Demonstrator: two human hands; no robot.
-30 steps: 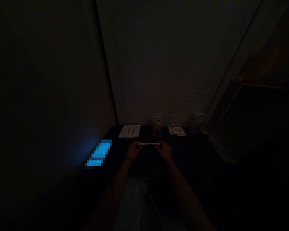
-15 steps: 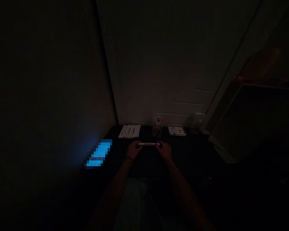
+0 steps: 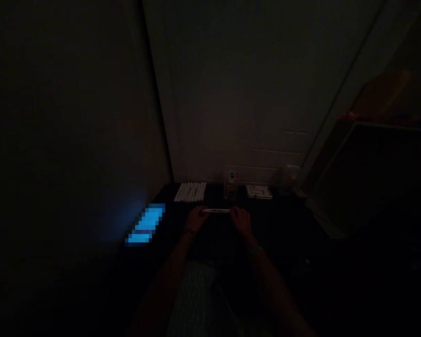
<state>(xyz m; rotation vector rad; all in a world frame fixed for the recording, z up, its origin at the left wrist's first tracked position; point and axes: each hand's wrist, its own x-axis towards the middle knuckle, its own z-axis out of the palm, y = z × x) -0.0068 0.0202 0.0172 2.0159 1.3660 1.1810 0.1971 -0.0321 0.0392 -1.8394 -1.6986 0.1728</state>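
Observation:
A white marker [image 3: 216, 210] lies level between my two hands, over the dark table. My left hand [image 3: 196, 219] is closed on its left end, and my right hand [image 3: 241, 220] pinches the right end. Dark print shows along the barrel. Beyond my left hand, several white markers [image 3: 190, 192] lie side by side in a row. A clear container [image 3: 230, 186] with several coloured-tipped items stands behind the held marker. To its right is a flat stack of white markers [image 3: 259, 192]. Dim light hides the finger details.
At the left edge of the dark table [image 3: 273, 224] a blue-glowing screen [image 3: 145, 225] lies, blurred into blocks. Another clear container [image 3: 289, 180] stands at the back right. A pale wall [image 3: 210, 117] rises behind the table, and a dark cabinet [image 3: 382, 173] stands to the right.
The whole view has shifted very slightly. Both hands stay on the marker, with little visible movement.

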